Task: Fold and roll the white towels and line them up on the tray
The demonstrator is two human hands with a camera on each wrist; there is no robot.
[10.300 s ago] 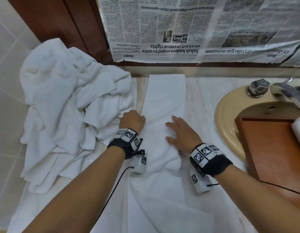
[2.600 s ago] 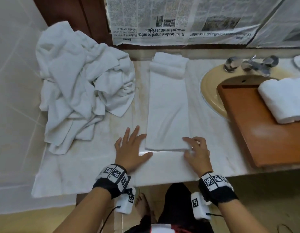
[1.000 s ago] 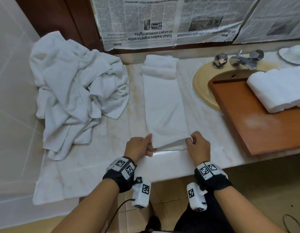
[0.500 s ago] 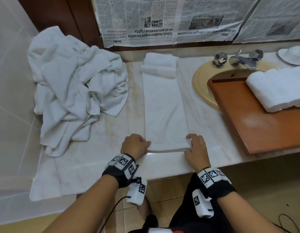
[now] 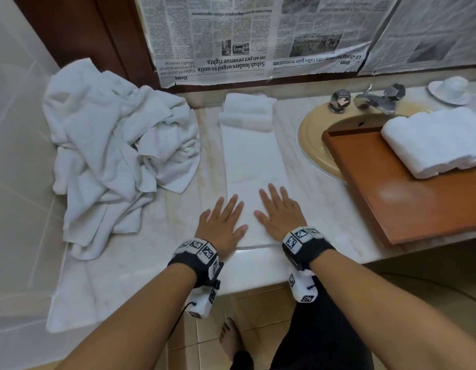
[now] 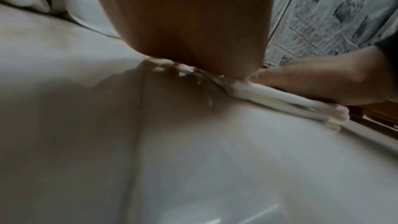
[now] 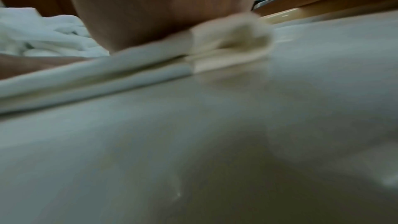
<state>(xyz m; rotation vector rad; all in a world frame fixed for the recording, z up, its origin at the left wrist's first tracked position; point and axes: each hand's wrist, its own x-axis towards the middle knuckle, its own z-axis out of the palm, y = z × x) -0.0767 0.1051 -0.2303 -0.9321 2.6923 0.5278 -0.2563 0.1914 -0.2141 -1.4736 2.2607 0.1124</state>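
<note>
A white towel [image 5: 251, 161] folded into a long narrow strip lies on the marble counter, its far end bunched up against the wall. My left hand [image 5: 224, 219] and right hand [image 5: 277, 209] both press flat on its near end with straight fingers. In the wrist views the towel's layered near edge [image 6: 280, 98] [image 7: 96, 77] shows under my palms. The wooden tray [image 5: 407, 198] sits across the sink to the right, with rolled white towels [image 5: 434, 140] on its far end.
A heap of loose white towels [image 5: 116, 156] fills the counter's left side. A yellow sink [image 5: 314, 145] with a chrome tap [image 5: 370, 100] is at the right, and a white dish [image 5: 450, 89] beyond it. Newspaper [image 5: 258, 36] covers the wall.
My hands let go of the towel's near corners, which they gripped half a second ago, and now lie flat on the strip a little further in.
</note>
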